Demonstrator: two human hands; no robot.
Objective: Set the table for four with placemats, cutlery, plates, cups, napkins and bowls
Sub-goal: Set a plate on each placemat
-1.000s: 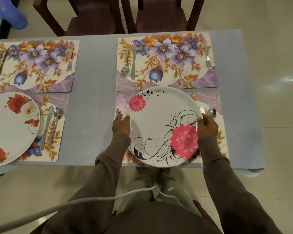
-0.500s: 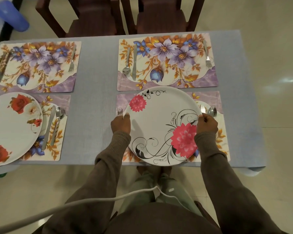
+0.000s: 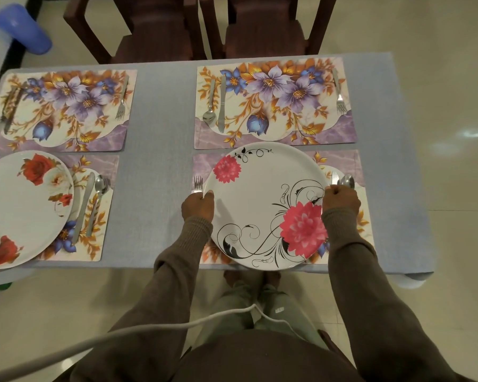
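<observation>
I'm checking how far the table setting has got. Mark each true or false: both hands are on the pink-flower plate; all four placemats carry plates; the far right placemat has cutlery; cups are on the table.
1. Both hands hold the pink-flower plate: true, left hand and right hand at its edges.
2. All four placemats carry plates: false; only the two near ones do, counting the red-rose plate.
3. The far right placemat has cutlery: true.
4. Cups are on the table: false; none visible.
</observation>
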